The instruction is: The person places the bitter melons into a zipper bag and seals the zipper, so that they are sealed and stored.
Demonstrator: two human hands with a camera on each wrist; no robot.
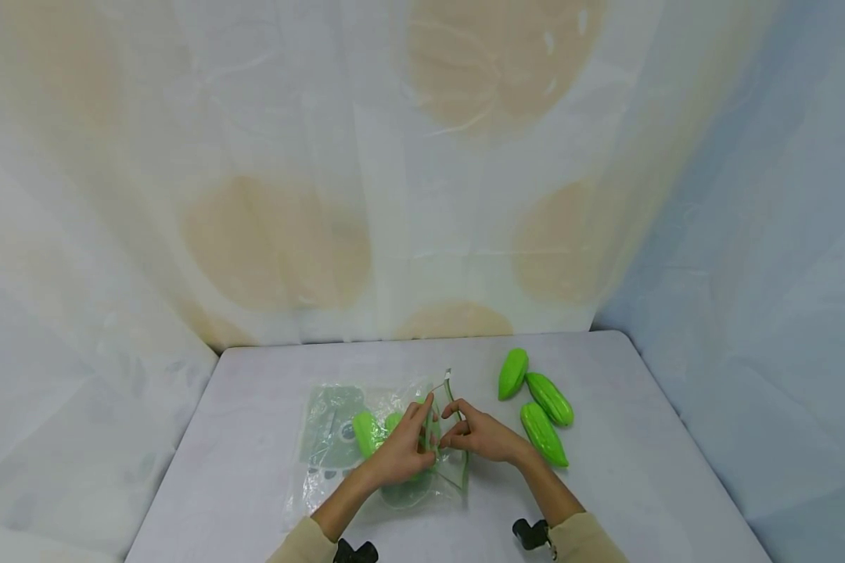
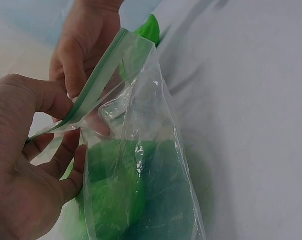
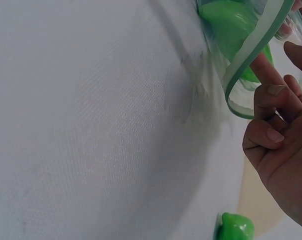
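A clear zip bag [image 1: 317, 489] with a green-edged mouth lies on the table, its mouth raised and parted toward the right. Inside it are green, elongated toy vegetables [image 1: 368, 434], partly hidden by the hands and the film. My left hand [image 1: 401, 453] pinches the bag's green rim between thumb and fingers, as the left wrist view shows. At the mouth, my right hand [image 3: 285, 125] has its thumb apart from its loosely bent fingers, one finger reaching behind the green rim [image 3: 258, 47]. Nothing is gripped in it.
Three loose green toy vegetables, one at the back [image 1: 512, 374], one in the middle [image 1: 549, 399] and one nearer [image 1: 544, 435], lie right of the bag. The pale table [image 1: 253, 422] meets hanging patterned sheets [image 1: 289, 250] at the back and sides.
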